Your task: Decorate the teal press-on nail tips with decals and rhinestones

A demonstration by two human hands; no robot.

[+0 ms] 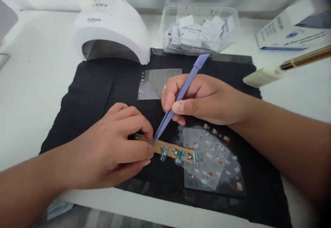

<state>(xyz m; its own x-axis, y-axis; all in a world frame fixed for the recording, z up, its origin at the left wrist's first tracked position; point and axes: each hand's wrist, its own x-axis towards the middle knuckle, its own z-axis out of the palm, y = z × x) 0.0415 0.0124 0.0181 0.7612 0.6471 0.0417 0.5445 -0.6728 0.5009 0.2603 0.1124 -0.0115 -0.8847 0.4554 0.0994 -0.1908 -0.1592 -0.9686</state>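
My right hand (200,98) holds purple tweezers (184,86) like a pen, slanting down to the left. The tweezers' tips meet the fingertips of my left hand (119,145). That hand is closed in a pinch, thumb and index finger around the wooden nail-tip holder (169,151). Several blue-green press-on nails (179,157) are fixed along the holder's near side by round metal mounts. What lies right at the tweezers' tips is mostly hidden by my left fingers. Clear nail sticker sheets (207,155) with small cartoon cats lie under the holder's right end.
A black mat (85,93) covers the middle of the white table. Behind stand a white nail lamp (113,24) and a clear tub (199,47) of alcohol pads. A smaller sticker sheet (152,83) lies beyond my hands. At right are a gold-handled cream object (266,76) and a box (292,28).
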